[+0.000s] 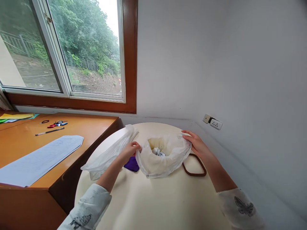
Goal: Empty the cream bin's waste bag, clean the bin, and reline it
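The white plastic bag (155, 169) sits near the middle of a round pale table (148, 204), its mouth spread wide and its edge hanging down outside in loose folds, with some crumpled paper (158, 152) lying down in the opening. From where I stand it looks light and very soft, thin enough to slip or tear under a hard pull, though I cannot tell whether something stiffer stands hidden beneath it. The gathered edge, at two opposite sides, seems the best place to take hold. The bag lies squarely between the two hands: the left hand (130, 150) pinches its edge on the near left, thumb and fingertips close together, while the right hand (196, 143) has its fingers curled narrowly over the far right edge, the thumb hard to make out. Just beside the left hand lies a purple cloth (131, 164), and past it another clear bag (107, 158) stretches across the tabletop. Near the right wrist rests a brown ring (197, 174), flat on the table. Farther left, a wooden desk (100, 119) carries papers (48, 159) and a pen (50, 131), below the window (88, 48).
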`<state>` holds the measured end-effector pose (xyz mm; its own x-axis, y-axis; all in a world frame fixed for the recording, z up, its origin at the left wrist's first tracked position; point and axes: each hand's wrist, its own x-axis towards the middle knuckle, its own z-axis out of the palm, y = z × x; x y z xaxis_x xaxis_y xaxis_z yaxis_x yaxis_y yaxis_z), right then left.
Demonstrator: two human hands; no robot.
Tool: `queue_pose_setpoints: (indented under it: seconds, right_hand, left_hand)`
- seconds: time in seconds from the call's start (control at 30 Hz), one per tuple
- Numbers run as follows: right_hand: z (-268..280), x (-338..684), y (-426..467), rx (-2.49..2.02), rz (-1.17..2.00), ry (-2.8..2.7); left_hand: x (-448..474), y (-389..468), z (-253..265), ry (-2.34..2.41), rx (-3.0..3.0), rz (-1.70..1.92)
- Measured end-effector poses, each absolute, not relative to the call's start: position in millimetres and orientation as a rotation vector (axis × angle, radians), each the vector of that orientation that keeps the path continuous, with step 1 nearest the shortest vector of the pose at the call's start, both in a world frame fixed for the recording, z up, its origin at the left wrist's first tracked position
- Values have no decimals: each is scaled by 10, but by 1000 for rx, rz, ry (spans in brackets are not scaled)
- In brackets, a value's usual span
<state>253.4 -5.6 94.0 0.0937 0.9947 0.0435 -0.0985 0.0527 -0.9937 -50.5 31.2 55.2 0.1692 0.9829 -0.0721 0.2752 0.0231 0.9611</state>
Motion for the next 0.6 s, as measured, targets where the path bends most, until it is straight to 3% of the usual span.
queue_pose_setpoints:
  seconds: [0.37, 0.6]
  right_hand:
    - [1153, 2804, -183, -1295, 818, -1266]
    - [1192, 3023, -202, -1376, 717, -1356]
  left_hand:
    - [-802, 437, 925, 963, 1280, 1311]
    - [-966, 462, 1154, 1028, 1535, 1237]
